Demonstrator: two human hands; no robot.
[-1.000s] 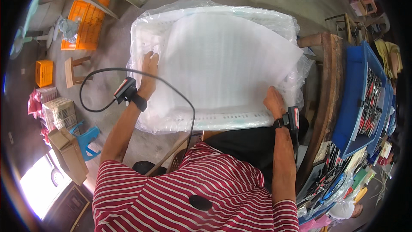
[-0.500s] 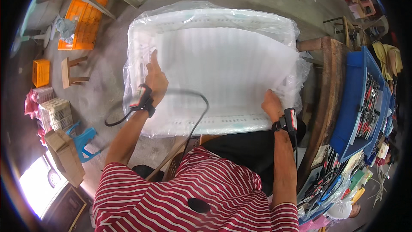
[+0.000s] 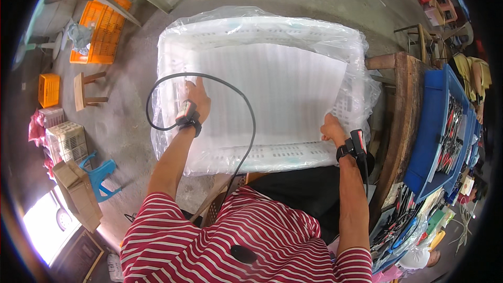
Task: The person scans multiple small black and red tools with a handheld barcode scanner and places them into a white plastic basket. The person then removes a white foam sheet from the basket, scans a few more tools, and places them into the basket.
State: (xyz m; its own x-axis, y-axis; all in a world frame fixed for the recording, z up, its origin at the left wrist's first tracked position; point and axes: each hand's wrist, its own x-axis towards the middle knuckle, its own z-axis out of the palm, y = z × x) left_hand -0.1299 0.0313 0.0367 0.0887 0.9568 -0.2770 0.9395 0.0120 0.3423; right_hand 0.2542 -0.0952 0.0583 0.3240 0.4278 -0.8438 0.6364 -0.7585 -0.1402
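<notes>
A white slotted plastic crate (image 3: 293,152), lined with a clear plastic bag (image 3: 374,91), lies in front of me. Inside it, a thin white sheet (image 3: 267,89) spreads over the bottom. My left hand (image 3: 197,100) is at the crate's left inner side, on the sheet's left part, with its index finger stretched out. The other fingers are partly hidden. At the sheet's near right corner, my right hand (image 3: 332,127) is closed with the edge pinched in it. Both wrists carry strapped black devices; a black cable (image 3: 251,120) loops over the left hand.
A rough wooden bench (image 3: 406,105) stands close on the right, beside a blue tray (image 3: 424,131) of red-and-black hand tools. On the left are an orange crate (image 3: 107,34), a small wooden stool (image 3: 79,91), a blue plastic stool (image 3: 102,178) and a cardboard box (image 3: 76,194).
The sheet's right edge has shifted left, away from the crate's right wall. My left hand has moved slightly right and nearer to me; my right hand has come slightly nearer too.
</notes>
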